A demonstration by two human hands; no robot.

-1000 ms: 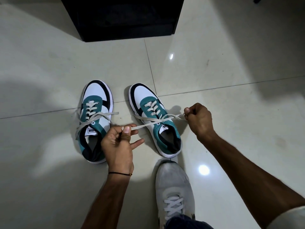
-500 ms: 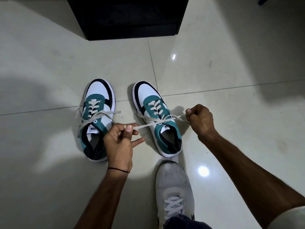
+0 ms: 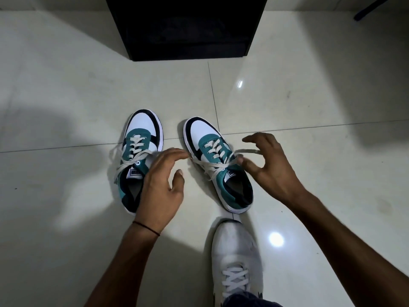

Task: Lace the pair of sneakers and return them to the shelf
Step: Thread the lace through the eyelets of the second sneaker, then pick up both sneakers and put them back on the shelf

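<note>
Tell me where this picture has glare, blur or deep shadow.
Head view: glare makes two bright spots on the glossy pale floor tiles; head view: the right hand and cream lace look slightly motion-smeared; head view: the black shelf is nearly featureless dark.

teal sneaker point(image 3: 208, 135) | lace end point(image 3: 247, 151) across right hand point(image 3: 272, 171) (fingers spread) | left hand point(image 3: 161, 189) slack, beside it

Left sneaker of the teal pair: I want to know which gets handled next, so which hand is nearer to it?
Left. The left hand overlaps the inner side of the left sneaker; the right hand is beyond the other sneaker, at its outer side.
</note>
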